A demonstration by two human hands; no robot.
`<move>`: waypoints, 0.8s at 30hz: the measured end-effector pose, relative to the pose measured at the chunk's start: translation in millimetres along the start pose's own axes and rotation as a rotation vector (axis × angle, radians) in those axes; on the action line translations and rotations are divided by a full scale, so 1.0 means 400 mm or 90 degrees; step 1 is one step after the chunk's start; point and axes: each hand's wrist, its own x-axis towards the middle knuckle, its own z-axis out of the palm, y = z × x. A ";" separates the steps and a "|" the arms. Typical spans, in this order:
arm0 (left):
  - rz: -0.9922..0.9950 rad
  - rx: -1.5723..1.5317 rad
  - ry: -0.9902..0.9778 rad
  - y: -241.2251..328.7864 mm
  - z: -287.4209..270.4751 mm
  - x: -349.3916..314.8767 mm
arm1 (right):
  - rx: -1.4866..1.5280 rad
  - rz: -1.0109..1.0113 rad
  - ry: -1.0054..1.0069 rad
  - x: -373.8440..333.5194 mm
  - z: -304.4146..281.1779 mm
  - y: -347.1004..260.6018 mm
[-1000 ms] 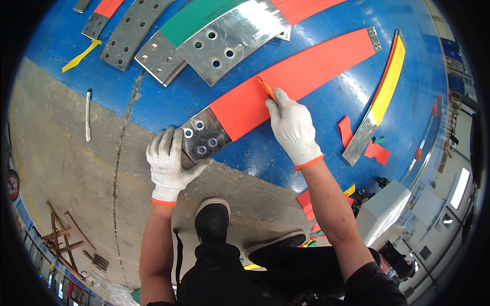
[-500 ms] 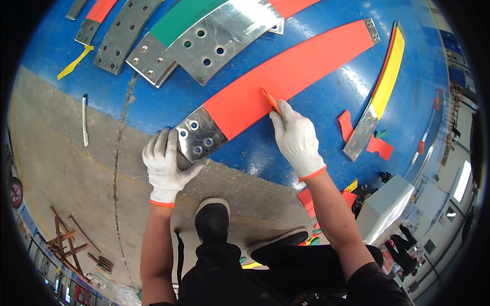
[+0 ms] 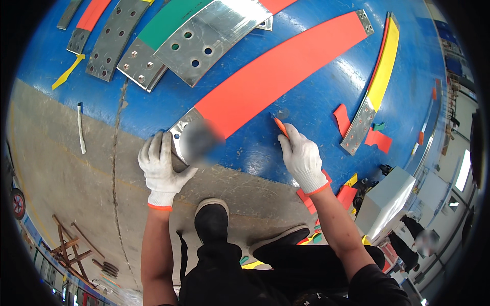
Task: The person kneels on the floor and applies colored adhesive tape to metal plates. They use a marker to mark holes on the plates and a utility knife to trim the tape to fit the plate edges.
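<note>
A long, curved flat metal bar covered in red sheeting (image 3: 286, 66) lies across the floor in front of me. Its bare end (image 3: 178, 125) has drilled holes and is partly blurred. My left hand (image 3: 162, 166), in a white glove, grips the outer edge of that end, fingers along the side and thumb spread toward the near corner. My right hand (image 3: 302, 158), also gloved, is closed around a slim orange utility knife (image 3: 280, 127). The knife's dark tip points up and left, over the blue floor, just off the bar's near edge.
Farther left lie other drilled bars (image 3: 115, 41), one covered in green (image 3: 166, 25). A yellow-covered bar (image 3: 383, 76) lies at right, near red scraps (image 3: 378, 139). A white-and-black marker (image 3: 80, 127) lies on the concrete. A pale box (image 3: 385, 201) stands at lower right.
My right hand and the knife have moved off the red covering, right and down, to above the blue floor. My left hand stays at the bar's end; the whole view has shifted slightly.
</note>
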 end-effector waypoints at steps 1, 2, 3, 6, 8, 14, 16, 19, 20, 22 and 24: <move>-0.010 -0.009 -0.025 0.012 -0.013 0.015 | 0.004 0.005 0.004 -0.006 0.004 0.006; -0.020 -0.017 -0.050 0.023 -0.025 0.026 | 0.046 0.030 0.015 -0.012 0.010 0.009; -0.042 -0.028 -0.056 0.040 -0.031 0.037 | 0.089 0.055 0.027 -0.017 0.015 0.012; -0.080 -0.046 -0.081 0.093 -0.033 0.050 | 0.265 0.212 0.037 -0.030 0.020 -0.015; -0.100 -0.061 -0.131 0.135 -0.034 0.026 | 0.396 0.330 0.044 -0.033 0.020 -0.060; -0.078 -0.102 -0.164 0.287 0.021 -0.067 | 0.362 0.411 0.010 -0.052 0.040 -0.159; -0.092 -0.093 -0.168 0.287 0.018 -0.080 | 0.370 0.396 0.038 -0.060 0.060 -0.163; -0.078 -0.117 -0.147 0.278 0.022 -0.077 | 0.343 0.356 0.094 -0.045 0.077 -0.159; -0.069 -0.120 -0.133 0.277 0.022 -0.074 | 0.309 0.369 0.074 -0.030 0.071 -0.166; -0.060 -0.157 -0.079 0.272 0.031 -0.071 | 0.237 0.394 0.030 0.001 0.048 -0.177; -0.069 -0.147 -0.080 0.257 0.037 -0.070 | 0.214 0.387 0.015 0.011 0.043 -0.194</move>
